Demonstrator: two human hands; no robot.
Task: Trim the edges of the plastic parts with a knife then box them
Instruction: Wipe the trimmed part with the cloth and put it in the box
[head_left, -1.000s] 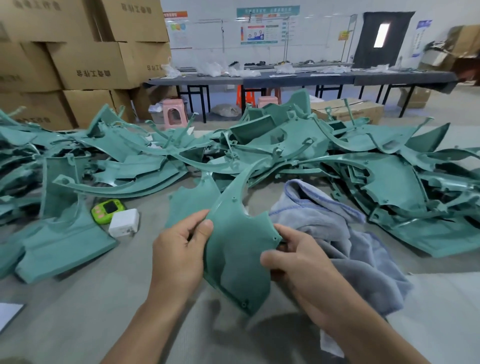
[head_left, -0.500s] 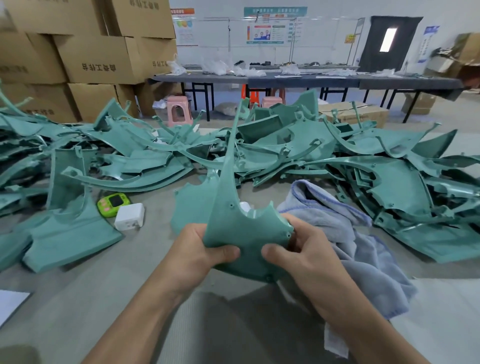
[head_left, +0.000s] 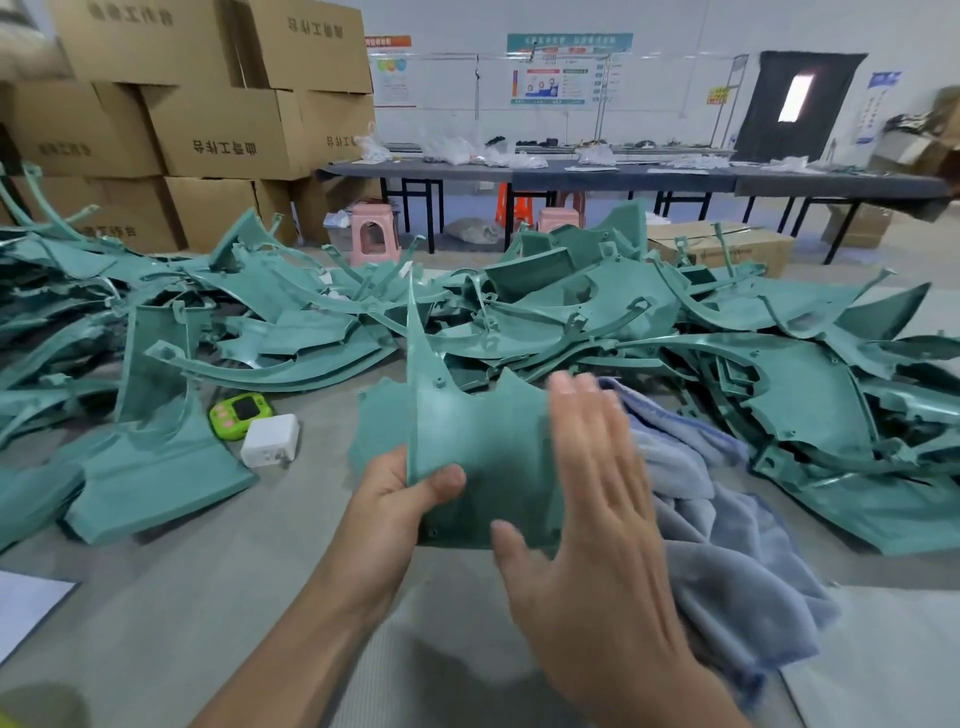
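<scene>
Our right hand (head_left: 592, 509) has released the plastic part (head_left: 478, 441), fingers spread; left hand (head_left: 395, 501) grips it. Likely inspecting; knife, unseen, needed next.

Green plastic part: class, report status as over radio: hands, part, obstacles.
Left hand grips green plastic part, upright. Right hand open, blurred, before its face. No knife visible. Blue cloth behind.
</scene>
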